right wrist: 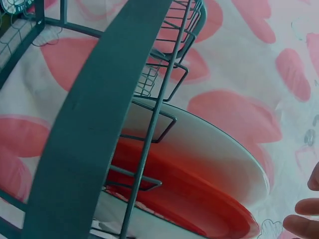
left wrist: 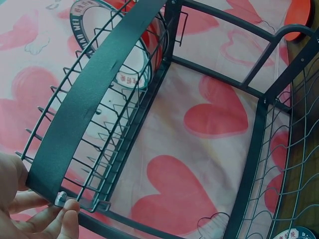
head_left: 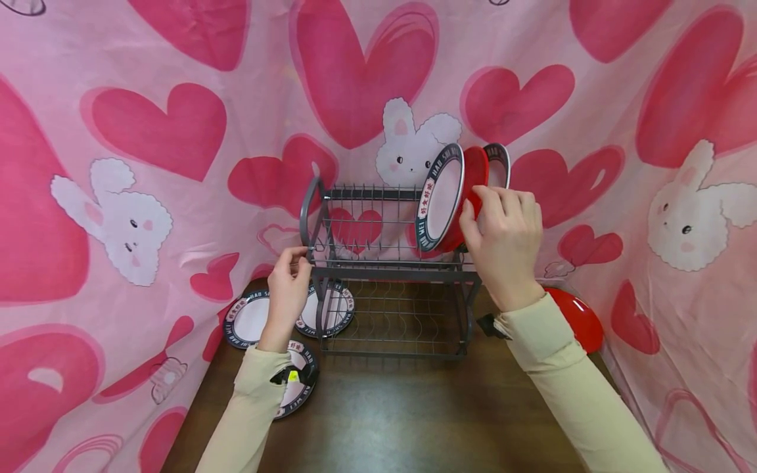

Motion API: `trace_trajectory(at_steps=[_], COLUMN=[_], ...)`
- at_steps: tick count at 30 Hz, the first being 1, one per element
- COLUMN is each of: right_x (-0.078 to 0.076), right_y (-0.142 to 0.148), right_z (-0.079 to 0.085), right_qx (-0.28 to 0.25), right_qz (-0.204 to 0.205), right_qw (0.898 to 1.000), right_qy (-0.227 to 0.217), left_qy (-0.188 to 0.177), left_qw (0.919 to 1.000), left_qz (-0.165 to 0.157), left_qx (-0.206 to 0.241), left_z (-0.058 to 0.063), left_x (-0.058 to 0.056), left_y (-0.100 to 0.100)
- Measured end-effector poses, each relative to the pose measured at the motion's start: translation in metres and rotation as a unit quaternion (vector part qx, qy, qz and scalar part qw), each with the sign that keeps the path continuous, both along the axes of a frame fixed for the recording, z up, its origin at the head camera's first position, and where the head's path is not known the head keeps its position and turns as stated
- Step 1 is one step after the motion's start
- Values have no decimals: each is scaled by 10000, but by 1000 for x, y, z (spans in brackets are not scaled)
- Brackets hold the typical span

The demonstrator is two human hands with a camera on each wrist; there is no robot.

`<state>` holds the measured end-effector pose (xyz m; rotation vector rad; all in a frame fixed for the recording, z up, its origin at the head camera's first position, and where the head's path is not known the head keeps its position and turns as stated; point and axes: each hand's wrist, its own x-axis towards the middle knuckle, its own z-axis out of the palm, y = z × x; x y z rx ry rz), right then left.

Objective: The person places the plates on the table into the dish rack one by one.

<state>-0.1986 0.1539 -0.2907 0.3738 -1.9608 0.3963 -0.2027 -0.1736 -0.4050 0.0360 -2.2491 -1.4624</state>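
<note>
A pink cloth (head_left: 248,98) printed with hearts and rabbits hangs behind the rack and down both sides of it, apparently put up as a plain backdrop. Below it, a brown wooden table (head_left: 402,420) spreads out under and in front of the rack, giving it a level base.

The rack (head_left: 390,274) itself is a dark metal frame with two wire tiers. Three plates stand on edge toward the right end of its upper tier: a dark-rimmed plate (head_left: 442,197) on the left, a red plate (head_left: 476,167) in the middle and another rimmed plate (head_left: 499,167) on the right. They lean rather than stand straight, and the upright wires seem to be what stops them sliding flat.

On the table, another red dish (head_left: 576,322) sits beyond the rack's right end, partly behind the sleeve. Off the rack's left end lie three more rimmed plates: one farthest left (head_left: 245,322), one by the rack's left leg (head_left: 336,312) and one nearer the person (head_left: 298,394); lying flat, they look stable.

The right hand (head_left: 505,230) is up at the plates on the rack's right end, fingers bent; whether it pinches a rim I cannot tell. The left hand (head_left: 290,286) grips the frame at the rack's left front corner, probably to steady it.
</note>
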Motion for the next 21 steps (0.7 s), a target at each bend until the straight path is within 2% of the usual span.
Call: trace_trajectory(at_steps=[8, 15, 21], right_x=[19, 35, 45], right_y=[12, 21, 32], right_z=[-11, -20, -34], right_qx=[-49, -138, -258], right_qz=[70, 100, 89], right_qw=[9999, 9999, 9996], right_qy=[-98, -7, -106], left_qy=[-11, 29, 50], left_qw=[10000, 10000, 10000], left_qz=[-7, 2, -5], left_qx=[-8, -17, 2], left_z=[-1, -1, -1], left_x=[0, 0, 0], left_y=[0, 0, 0])
